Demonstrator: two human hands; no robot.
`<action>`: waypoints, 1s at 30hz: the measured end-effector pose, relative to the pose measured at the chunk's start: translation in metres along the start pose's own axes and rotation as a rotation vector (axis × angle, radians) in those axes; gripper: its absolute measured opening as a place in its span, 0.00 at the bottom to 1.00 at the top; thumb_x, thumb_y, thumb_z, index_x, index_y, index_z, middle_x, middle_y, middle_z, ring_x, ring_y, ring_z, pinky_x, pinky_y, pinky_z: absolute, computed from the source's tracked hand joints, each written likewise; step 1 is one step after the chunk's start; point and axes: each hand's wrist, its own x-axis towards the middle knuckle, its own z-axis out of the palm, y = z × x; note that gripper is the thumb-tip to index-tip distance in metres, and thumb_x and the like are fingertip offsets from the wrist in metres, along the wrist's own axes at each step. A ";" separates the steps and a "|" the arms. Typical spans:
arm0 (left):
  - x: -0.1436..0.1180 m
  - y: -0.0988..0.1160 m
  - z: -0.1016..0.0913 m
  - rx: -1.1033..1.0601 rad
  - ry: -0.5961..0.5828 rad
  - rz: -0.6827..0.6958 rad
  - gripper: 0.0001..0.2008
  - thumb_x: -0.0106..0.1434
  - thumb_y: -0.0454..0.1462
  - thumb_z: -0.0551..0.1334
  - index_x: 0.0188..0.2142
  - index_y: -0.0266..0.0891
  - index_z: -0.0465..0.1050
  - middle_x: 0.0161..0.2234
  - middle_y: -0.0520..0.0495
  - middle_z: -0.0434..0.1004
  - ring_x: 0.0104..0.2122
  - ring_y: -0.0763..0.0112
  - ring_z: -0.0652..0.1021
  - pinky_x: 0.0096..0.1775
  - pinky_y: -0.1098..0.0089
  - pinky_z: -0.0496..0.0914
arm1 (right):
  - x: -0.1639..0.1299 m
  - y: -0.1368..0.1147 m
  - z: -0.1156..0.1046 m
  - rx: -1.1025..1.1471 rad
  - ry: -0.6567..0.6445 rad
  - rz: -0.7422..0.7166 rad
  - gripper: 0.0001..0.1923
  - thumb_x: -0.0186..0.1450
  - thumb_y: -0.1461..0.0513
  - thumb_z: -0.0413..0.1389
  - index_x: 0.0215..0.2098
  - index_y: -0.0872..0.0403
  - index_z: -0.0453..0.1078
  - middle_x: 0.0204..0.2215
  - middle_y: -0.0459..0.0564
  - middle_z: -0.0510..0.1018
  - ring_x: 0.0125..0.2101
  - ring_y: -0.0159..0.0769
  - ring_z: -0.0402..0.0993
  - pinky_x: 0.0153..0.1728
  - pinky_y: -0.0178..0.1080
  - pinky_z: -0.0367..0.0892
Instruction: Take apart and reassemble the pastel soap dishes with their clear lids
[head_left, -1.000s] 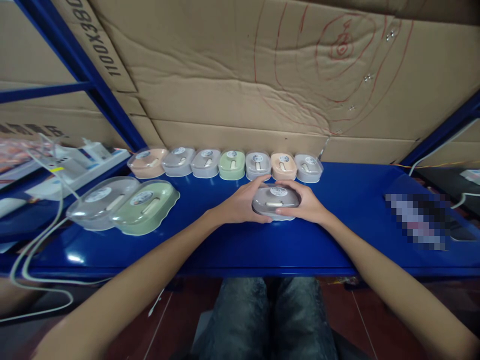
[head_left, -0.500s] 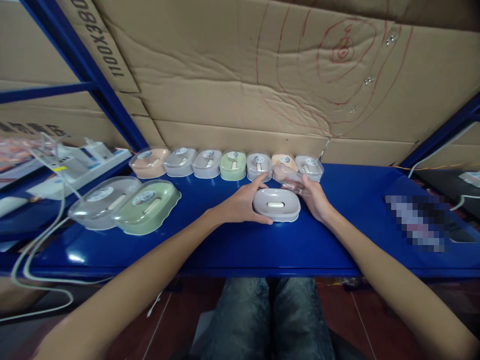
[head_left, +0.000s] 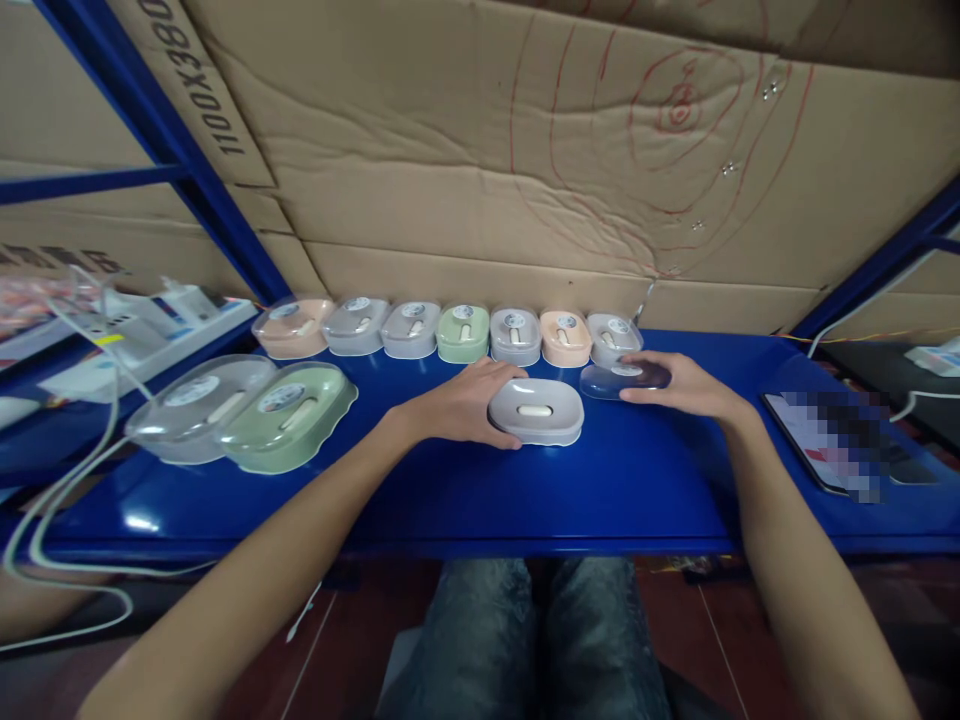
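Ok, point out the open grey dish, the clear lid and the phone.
open grey dish (head_left: 535,411), head view, centre of its tray.
clear lid (head_left: 616,380), head view, its top face.
phone (head_left: 796,430), head view, left part of its screen.

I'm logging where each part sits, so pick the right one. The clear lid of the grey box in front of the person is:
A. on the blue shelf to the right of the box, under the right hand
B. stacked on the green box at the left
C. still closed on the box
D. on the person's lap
A: the clear lid lies on the blue shelf beside the open grey box, with the right hand on it.
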 end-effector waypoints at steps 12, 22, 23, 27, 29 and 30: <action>0.001 -0.003 0.005 0.028 0.015 0.026 0.42 0.56 0.53 0.76 0.66 0.45 0.68 0.58 0.41 0.76 0.59 0.41 0.73 0.63 0.47 0.65 | 0.006 0.025 0.002 -0.277 -0.013 -0.161 0.45 0.48 0.39 0.75 0.61 0.46 0.81 0.53 0.56 0.85 0.54 0.61 0.78 0.59 0.65 0.71; 0.002 -0.001 0.009 -0.007 0.042 0.029 0.42 0.56 0.52 0.77 0.67 0.45 0.68 0.61 0.40 0.75 0.62 0.40 0.72 0.66 0.46 0.65 | -0.006 -0.040 0.032 -0.062 0.196 -0.408 0.33 0.63 0.41 0.71 0.60 0.45 0.78 0.53 0.56 0.83 0.51 0.57 0.80 0.57 0.61 0.75; 0.003 -0.001 0.011 -0.011 0.049 0.035 0.42 0.57 0.52 0.77 0.67 0.45 0.68 0.62 0.40 0.75 0.63 0.39 0.72 0.67 0.45 0.63 | -0.007 -0.051 0.043 -0.020 0.171 -0.471 0.33 0.64 0.42 0.71 0.62 0.45 0.77 0.55 0.56 0.82 0.52 0.57 0.81 0.57 0.61 0.75; 0.006 -0.003 0.019 -0.013 0.068 0.047 0.45 0.56 0.51 0.77 0.69 0.43 0.66 0.66 0.38 0.73 0.65 0.38 0.70 0.69 0.43 0.61 | -0.010 -0.072 0.085 0.023 0.036 -0.631 0.41 0.64 0.44 0.72 0.71 0.43 0.69 0.65 0.58 0.75 0.65 0.60 0.74 0.67 0.63 0.69; 0.006 -0.005 0.022 -0.018 0.089 0.045 0.47 0.56 0.51 0.77 0.70 0.43 0.65 0.67 0.37 0.72 0.67 0.36 0.69 0.71 0.41 0.59 | -0.010 -0.071 0.097 0.020 -0.010 -0.644 0.42 0.66 0.44 0.70 0.74 0.43 0.65 0.68 0.59 0.73 0.67 0.60 0.72 0.69 0.63 0.69; 0.007 -0.006 0.024 -0.024 0.101 0.044 0.47 0.55 0.52 0.77 0.71 0.44 0.65 0.68 0.37 0.72 0.68 0.36 0.68 0.71 0.40 0.58 | -0.010 -0.070 0.101 0.016 -0.026 -0.636 0.41 0.68 0.44 0.69 0.74 0.42 0.65 0.68 0.59 0.72 0.68 0.60 0.71 0.69 0.63 0.69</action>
